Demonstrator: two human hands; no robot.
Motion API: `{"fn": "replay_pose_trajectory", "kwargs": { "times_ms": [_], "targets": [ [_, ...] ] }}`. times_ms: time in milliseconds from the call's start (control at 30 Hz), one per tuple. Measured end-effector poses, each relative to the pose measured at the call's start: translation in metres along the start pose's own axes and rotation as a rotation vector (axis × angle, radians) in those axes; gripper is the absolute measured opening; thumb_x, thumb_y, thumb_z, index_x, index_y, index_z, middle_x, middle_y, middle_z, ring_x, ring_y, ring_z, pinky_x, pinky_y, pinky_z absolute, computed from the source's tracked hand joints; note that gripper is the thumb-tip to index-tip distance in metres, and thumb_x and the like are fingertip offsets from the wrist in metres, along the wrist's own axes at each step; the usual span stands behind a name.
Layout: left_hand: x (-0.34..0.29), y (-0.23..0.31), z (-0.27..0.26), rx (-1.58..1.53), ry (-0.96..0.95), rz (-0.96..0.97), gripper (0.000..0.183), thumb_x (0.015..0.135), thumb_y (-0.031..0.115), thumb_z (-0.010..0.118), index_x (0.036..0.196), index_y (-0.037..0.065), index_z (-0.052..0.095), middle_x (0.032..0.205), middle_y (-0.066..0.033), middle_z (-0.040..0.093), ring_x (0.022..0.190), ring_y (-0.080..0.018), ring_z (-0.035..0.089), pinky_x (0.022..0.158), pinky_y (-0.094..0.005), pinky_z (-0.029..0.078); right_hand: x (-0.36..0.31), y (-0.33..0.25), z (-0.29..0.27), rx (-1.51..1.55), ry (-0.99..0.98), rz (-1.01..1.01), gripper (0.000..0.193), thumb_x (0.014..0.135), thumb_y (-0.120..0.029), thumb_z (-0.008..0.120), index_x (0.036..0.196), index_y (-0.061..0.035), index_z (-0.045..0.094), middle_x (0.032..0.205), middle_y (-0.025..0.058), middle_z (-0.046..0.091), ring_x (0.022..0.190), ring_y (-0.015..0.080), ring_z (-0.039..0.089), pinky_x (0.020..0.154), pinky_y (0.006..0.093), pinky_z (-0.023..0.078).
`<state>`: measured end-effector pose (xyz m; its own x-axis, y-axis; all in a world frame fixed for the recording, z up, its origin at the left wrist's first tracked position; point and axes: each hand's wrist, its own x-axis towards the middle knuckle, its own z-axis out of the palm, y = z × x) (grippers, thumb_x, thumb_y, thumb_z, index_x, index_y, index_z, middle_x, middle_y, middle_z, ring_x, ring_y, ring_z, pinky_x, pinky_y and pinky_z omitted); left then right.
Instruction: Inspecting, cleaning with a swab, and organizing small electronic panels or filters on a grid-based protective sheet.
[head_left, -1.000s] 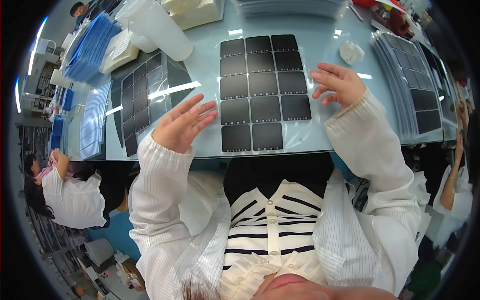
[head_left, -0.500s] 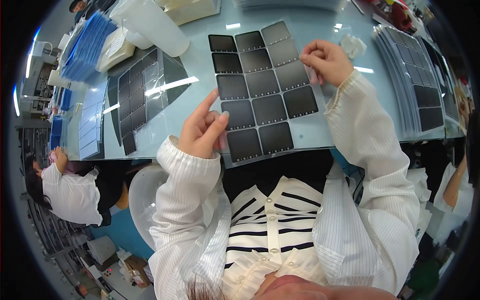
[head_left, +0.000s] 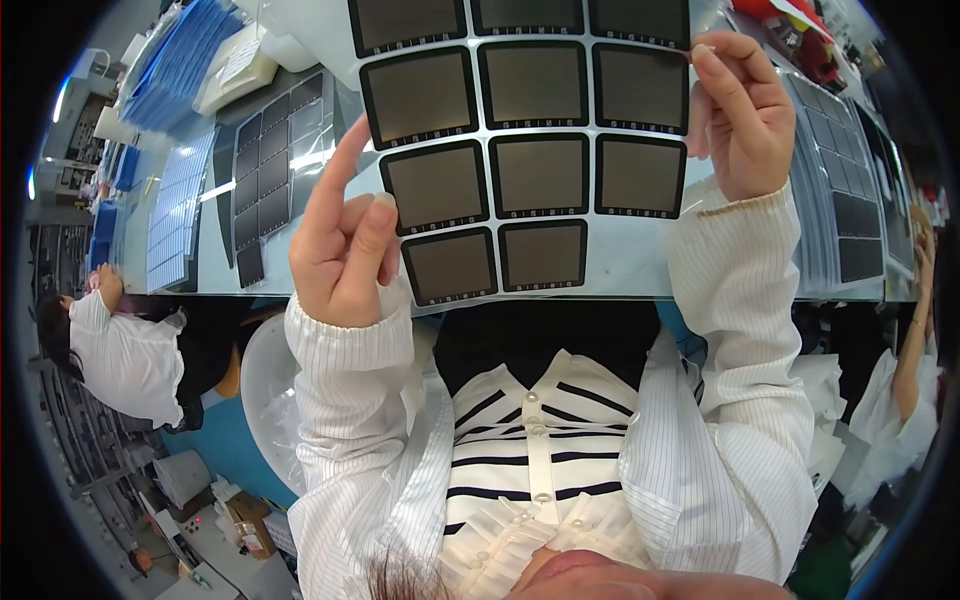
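A clear sheet carrying rows of dark rectangular panels (head_left: pixel 533 84) is raised close before me, its far end cut off by the upper rim. Each panel has a black border with small marks along its near edge. My left hand (head_left: pixel 345 250) grips the sheet's left edge between thumb and fingers, the index finger stretched along its side. On the opposite side, my right hand (head_left: pixel 745 115) pinches the right edge between thumb and index finger. The raised sheet hides much of the glass tabletop (head_left: pixel 640 265) behind it.
At the right lies a stack of similar panel sheets (head_left: pixel 858 215). Another dark panel sheet (head_left: pixel 265 165) and a pale blue striped sheet (head_left: pixel 180 215) lie at left, near a blue-edged bundle (head_left: pixel 180 80). Co-workers sit at both sides, one in a white top (head_left: pixel 130 350) at left.
Both hands have lifted the panel sheet up toward me, so it looks larger and covers more of the table. My left hand has moved left, my right hand right and up.
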<state>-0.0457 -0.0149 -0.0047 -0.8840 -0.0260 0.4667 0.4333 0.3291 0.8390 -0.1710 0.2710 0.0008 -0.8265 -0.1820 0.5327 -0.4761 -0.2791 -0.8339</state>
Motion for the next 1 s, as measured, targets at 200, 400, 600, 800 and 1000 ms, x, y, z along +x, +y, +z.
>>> {"fn": "replay_pose_trajectory", "kwargs": {
  "times_ms": [200,400,600,800,1000],
  "targets": [
    [0.01,0.004,0.002,-0.025,-0.061,0.059,0.052,0.092,0.016,0.05,0.135,-0.004,0.031,0.059,0.0015,0.055,0.04,0.0002,0.035,0.04,-0.0145,0.027,0.007,-0.008,-0.012,-0.003,0.003,-0.115,0.022,0.089,-0.012,0.056,0.107,0.0007,0.058,0.082,0.0054,0.065,0.039,0.007,0.047,0.035,0.0163,0.031],
    [0.018,0.007,0.007,-0.089,-0.066,0.109,0.052,0.092,0.015,0.05,0.136,-0.004,0.03,0.059,0.0014,0.054,0.041,0.0003,0.036,0.04,-0.0143,0.028,0.009,-0.016,-0.019,-0.054,0.034,-0.141,0.024,0.089,-0.013,0.055,0.109,0.0011,0.057,0.085,0.0055,0.065,0.037,0.0046,0.043,0.033,0.0149,0.027],
    [0.019,0.008,0.007,-0.072,-0.065,0.143,0.052,0.092,0.014,0.05,0.136,-0.005,0.029,0.057,0.0023,0.051,0.042,0.0002,0.036,0.04,-0.0137,0.028,0.009,-0.021,-0.019,-0.112,0.093,-0.146,0.023,0.089,-0.012,0.055,0.108,0.0016,0.058,0.079,0.0047,0.064,0.036,0.0032,0.04,0.033,0.0146,0.024],
    [0.016,0.009,-0.001,-0.083,-0.039,0.135,0.053,0.092,0.013,0.051,0.136,-0.006,0.028,0.059,0.0017,0.052,0.042,0.0001,0.037,0.041,-0.0131,0.029,0.01,-0.026,-0.01,-0.105,0.035,-0.151,0.024,0.089,-0.013,0.055,0.108,0.002,0.058,0.075,0.0034,0.063,0.036,0.0032,0.039,0.033,0.0147,0.024],
    [0.017,0.007,-0.004,-0.132,-0.054,0.159,0.053,0.092,0.012,0.049,0.136,-0.007,0.027,0.061,0.0002,0.055,0.042,0.0003,0.038,0.04,-0.0128,0.028,0.027,-0.006,0.009,0.501,-0.026,-0.27,0.011,0.088,-0.008,0.054,0.09,0.0024,0.054,0.065,0.0072,0.059,0.033,0.0094,0.046,0.03,0.0182,0.03]
  ]
}}
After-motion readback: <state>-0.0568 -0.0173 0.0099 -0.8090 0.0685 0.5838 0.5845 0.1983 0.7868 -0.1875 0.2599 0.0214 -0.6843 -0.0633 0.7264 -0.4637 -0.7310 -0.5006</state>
